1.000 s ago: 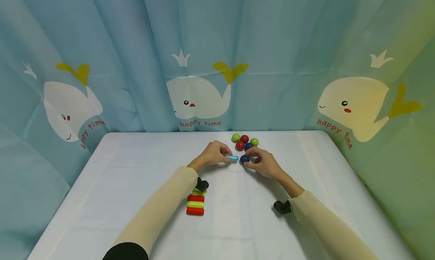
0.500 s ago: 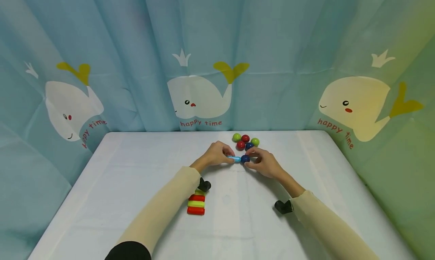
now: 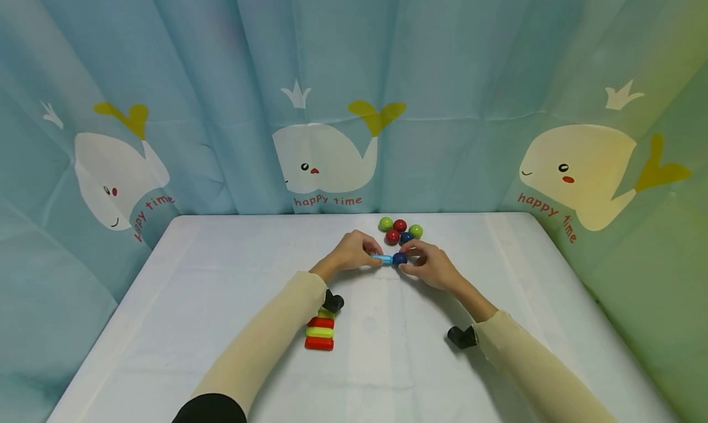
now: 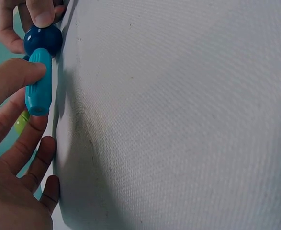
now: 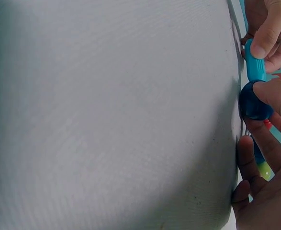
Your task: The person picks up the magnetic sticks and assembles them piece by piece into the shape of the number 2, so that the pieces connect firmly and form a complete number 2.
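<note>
Between thumb and fingers my left hand (image 3: 351, 251) pinches a light blue rod (image 4: 39, 86) with a ridged side. My right hand (image 3: 432, 265) pinches a dark blue ball (image 5: 255, 101) between thumb and fingertips. In both wrist views the rod's end meets the ball, and the two line up. They are held low over the white table, near its far side. The other fingers of both hands are spread loosely near the tabletop.
Just behind the hands lies a cluster of balls: green (image 3: 385, 224), red (image 3: 392, 237) and dark blue (image 3: 406, 238). Several red and green rods (image 3: 319, 332) lie in a row beside the left forearm, which partly covers them. A whale-print curtain (image 3: 453, 165) hangs behind the table (image 3: 387, 374).
The left hand has moved slightly right, bringing the light blue rod from a small gap up against the dark blue ball. The right hand has stayed nearly still.
</note>
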The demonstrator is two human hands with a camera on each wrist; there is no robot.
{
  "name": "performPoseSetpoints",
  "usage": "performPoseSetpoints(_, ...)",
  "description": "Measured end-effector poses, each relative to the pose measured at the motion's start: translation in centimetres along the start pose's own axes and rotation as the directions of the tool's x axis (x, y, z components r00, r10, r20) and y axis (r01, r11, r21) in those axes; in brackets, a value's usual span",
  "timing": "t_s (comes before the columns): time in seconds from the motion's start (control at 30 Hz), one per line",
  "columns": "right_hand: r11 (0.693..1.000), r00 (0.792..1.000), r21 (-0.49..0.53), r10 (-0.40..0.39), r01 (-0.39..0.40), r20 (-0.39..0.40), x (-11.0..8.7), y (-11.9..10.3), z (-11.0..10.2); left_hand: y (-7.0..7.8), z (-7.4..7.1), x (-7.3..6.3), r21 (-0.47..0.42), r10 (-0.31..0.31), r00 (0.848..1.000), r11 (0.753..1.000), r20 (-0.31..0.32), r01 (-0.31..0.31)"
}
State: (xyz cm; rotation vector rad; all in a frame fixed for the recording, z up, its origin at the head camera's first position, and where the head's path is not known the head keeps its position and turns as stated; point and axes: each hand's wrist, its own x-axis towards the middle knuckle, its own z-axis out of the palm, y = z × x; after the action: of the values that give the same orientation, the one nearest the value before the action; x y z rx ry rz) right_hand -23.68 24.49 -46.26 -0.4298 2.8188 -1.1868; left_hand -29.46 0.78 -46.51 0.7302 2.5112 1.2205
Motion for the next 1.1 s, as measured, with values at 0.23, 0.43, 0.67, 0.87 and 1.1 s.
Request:
performPoseSetpoints(0.23, 1.0, 1.0, 0.005, -0.007, 0.007, 0.002, 0.0, 0.0, -0.1, 0.0, 0.0, 0.0, -0.018, -0.001, 1.0, 1.0, -0.002, 0.001)
performPoseSetpoints(0.43, 1.0, 1.0, 0.009, -0.026, 0.026, -0.002, 0.0, 0.1, -0.1, 0.0, 0.0, 0.0, -0.022, -0.007, 1.0, 1.0, 0.006, 0.007)
performPoseSetpoints(0.67, 0.999, 0.999, -0.009, -0.051, 0.051, -0.015, -0.4, 0.8, -0.3, 0.1, -0.2, 0.2, -0.016, 0.005, 1.0, 1.0, -0.026, -0.005)
performPoseSetpoints(0.87, 0.998, 0.998, -0.016, -0.059, 0.059, -0.019, -0.8, 1.2, -0.7, 0.9, 0.3, 1.1, -0.025, -0.021, 0.982, 1.0, -0.186, 0.017)
performPoseSetpoints(1.1, 0.999, 0.999, -0.016, -0.052, 0.052, -0.013, -1.2, 1.3, -1.1, 2.1, 1.0, 2.1, 0.037, -0.098, 0.958, 0.993, -0.268, 0.112)
